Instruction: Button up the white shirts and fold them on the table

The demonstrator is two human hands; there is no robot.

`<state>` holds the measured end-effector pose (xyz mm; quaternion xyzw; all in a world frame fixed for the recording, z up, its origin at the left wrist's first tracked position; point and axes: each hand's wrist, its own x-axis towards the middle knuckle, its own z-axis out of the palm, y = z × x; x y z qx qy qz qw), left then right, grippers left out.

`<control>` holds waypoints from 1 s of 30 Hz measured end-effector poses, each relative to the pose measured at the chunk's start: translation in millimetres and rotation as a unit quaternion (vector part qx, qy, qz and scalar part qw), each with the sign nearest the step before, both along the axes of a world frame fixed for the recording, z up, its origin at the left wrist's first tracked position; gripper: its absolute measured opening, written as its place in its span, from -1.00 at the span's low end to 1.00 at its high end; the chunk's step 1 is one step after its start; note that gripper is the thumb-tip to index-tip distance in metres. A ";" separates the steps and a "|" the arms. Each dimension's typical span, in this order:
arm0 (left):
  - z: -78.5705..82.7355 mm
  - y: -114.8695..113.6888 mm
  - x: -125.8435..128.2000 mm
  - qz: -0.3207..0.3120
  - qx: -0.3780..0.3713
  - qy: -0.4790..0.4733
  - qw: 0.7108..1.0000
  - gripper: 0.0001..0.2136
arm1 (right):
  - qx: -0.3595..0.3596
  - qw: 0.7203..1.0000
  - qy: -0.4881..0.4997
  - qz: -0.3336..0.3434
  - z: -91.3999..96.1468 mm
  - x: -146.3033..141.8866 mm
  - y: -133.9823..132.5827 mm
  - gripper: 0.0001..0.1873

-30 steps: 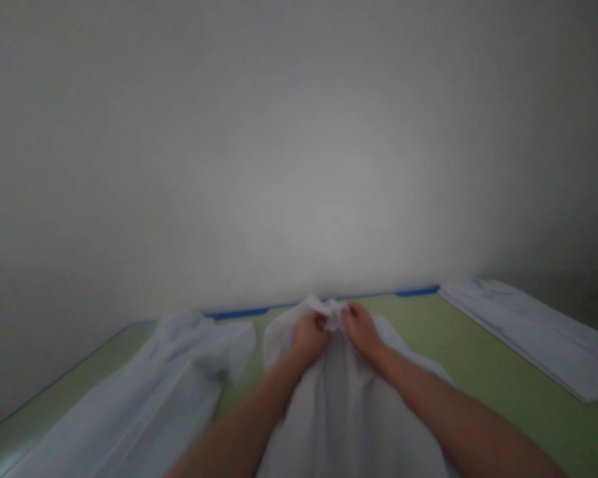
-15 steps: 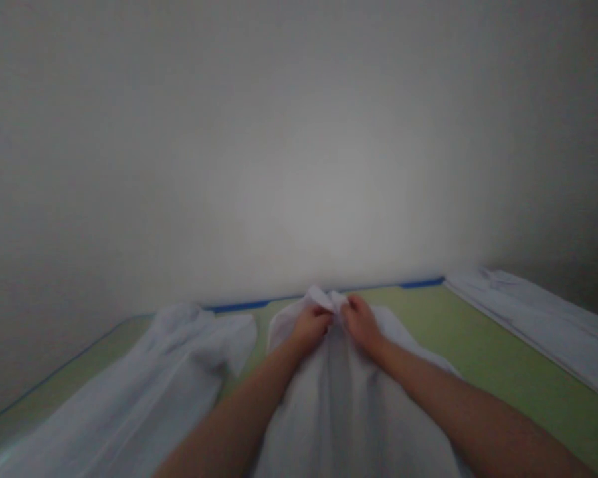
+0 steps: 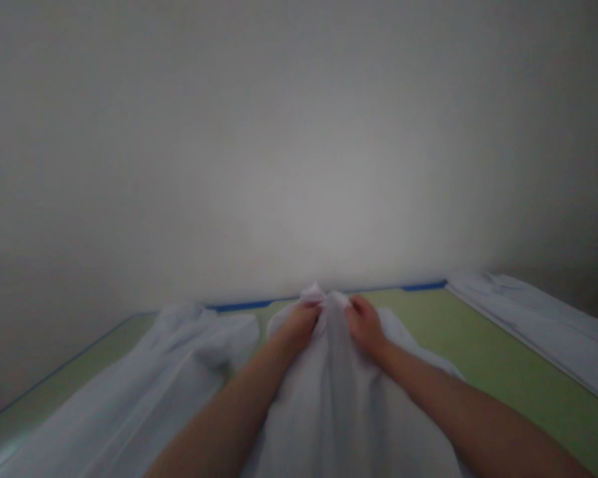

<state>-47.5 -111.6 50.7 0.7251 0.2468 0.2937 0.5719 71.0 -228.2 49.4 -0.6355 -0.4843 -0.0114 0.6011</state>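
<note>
A white garment [image 3: 341, 411], which looks like a shirt or coat, lies before me with its top end toward the wall. My left hand [image 3: 303, 323] is closed on the cloth at the left of that top end. On the right side, my right hand [image 3: 366, 325] grips the same end, thumb on top. Between the hands the fabric is bunched, and folds run from there toward me. The fingertips are partly hidden in the cloth, and the picture is blurred.
To the left lies another white garment [image 3: 144, 378], spread loosely with a sleeve toward the middle. A flat folded stack of white cloth [image 3: 538, 325] rests at the far right. The green table top [image 3: 498, 372] has blue edging [image 3: 244, 306] against a grey wall [image 3: 299, 146].
My hands have drawn slightly apart, the left one moving left and a little toward me. The cloth between them is opened a bit wider. The other garments stay put.
</note>
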 end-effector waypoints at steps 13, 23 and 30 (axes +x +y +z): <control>4.7 1.5 3.4 0.009 0.146 0.005 0.989 -0.81 | -0.070 0.993 -0.088 0.024 -3.9 0.2 2.3 -0.78; 7.0 -3.3 3.8 0.002 0.160 -0.021 0.987 -0.80 | -0.073 0.995 -0.066 0.029 -3.8 -0.5 2.2 -0.78; 20.8 -21.8 -3.5 0.041 0.235 0.002 0.971 -0.80 | -0.095 0.993 -0.028 0.058 0.5 0.8 1.7 -0.74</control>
